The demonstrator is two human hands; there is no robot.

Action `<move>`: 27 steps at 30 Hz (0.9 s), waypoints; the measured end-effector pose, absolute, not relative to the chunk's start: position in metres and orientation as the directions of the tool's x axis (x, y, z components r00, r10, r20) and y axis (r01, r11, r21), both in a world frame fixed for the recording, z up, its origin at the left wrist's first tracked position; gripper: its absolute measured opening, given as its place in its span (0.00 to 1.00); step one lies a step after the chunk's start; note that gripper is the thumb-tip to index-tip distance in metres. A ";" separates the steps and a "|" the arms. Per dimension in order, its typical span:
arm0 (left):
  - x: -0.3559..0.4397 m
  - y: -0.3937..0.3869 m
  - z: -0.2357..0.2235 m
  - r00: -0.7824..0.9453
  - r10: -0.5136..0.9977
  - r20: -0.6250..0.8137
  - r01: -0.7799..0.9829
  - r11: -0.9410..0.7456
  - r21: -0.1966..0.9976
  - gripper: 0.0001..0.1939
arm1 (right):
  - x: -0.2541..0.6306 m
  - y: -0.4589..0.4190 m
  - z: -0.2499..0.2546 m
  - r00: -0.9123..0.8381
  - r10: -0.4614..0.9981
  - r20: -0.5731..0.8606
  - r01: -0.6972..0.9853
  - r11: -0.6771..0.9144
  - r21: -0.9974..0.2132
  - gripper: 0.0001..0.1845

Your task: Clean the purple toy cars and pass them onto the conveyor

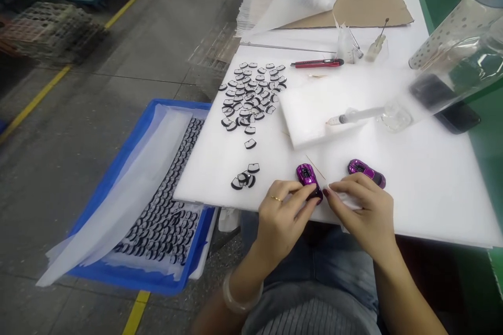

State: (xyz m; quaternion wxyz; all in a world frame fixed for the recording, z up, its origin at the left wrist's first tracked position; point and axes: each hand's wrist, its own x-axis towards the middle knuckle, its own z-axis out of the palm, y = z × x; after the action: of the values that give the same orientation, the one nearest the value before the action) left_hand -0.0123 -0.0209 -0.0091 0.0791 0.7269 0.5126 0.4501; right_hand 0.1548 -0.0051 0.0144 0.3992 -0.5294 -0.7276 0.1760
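Note:
My left hand point(285, 214) is closed on a small purple toy car point(305, 172), thumb and fingers gripping its near end at the table's front edge. Close beside it, my right hand point(363, 207) has thumb and fingers pinched together on a white piece that looks like tissue point(349, 199); most of it is hidden by the fingers. A second purple toy car point(366, 171) lies just beyond my right hand. Between the two cars rests a thin wooden toothpick point(315, 167). Left of my left hand is a small group of black-and-white curved parts point(244, 180).
More curved parts point(251, 94) are spread on the white table point(424, 199). A foam block point(310, 120) bears a syringe point(359, 115). Behind lie a red cutter point(317, 63) and cardboard point(369, 2). Bottles point(444, 31) and a phone point(458, 115) are right; a blue tray point(98, 193) stands lower left.

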 end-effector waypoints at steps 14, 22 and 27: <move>-0.016 -0.020 -0.004 0.002 0.897 0.443 0.640 -0.341 0.688 0.10 | 0.152 -0.002 0.014 -0.168 0.920 0.355 0.659 0.373 -0.654 0.02; -0.016 -0.019 -0.006 0.003 0.896 0.443 0.671 -0.331 0.664 0.10 | 0.151 -0.002 0.014 -0.181 0.929 0.323 0.671 0.356 -0.650 0.03; -0.016 -0.018 -0.006 0.061 0.904 0.422 0.701 -0.340 0.626 0.11 | 0.149 0.000 0.016 -0.208 0.934 0.289 0.684 0.350 -0.640 0.04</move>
State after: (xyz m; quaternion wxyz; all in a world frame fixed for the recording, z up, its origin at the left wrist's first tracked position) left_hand -0.0165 -0.0179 -0.0064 0.1285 0.7171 0.5598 0.3948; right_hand 0.1489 -0.0001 0.0164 0.3277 -0.5372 -0.7534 0.1907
